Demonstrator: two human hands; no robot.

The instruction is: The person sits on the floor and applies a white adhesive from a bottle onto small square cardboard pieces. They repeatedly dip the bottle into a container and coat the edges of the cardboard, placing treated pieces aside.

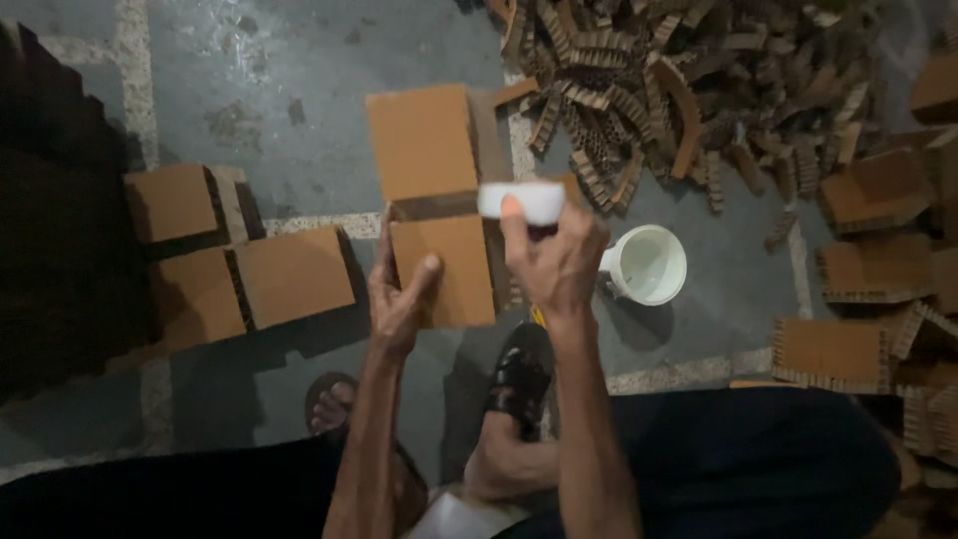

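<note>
**Ana:** Head view first: what fills most of the frame?

**Ben:** A grey concrete floor (299,80). Across the upper right lies a big heap of cardboard strips (679,90). Flat honeycomb cardboard slabs (239,269) sit at the left, and more slabs (833,354) line the right edge.

**Ana:** And at the centre?

**Ben:** A stack of cardboard blocks (424,145) runs from upper centre down to the middle. The left hand (399,294) is clamped on the lowest block (454,265), thumb on its top face and fingers wrapped round its left edge.

**Ana:** The other hand?

**Ben:** The right hand (559,260) is closed around a small white tub (524,200), raised just above the block's upper right corner. The tub is blurred, so I cannot tell what it contains.

**Ana:** Anything smaller?

**Ben:** A white cup (649,265) stands on the floor just right of that hand. Below centre, a foot in a dark sandal (519,374) rests on the floor.
</note>
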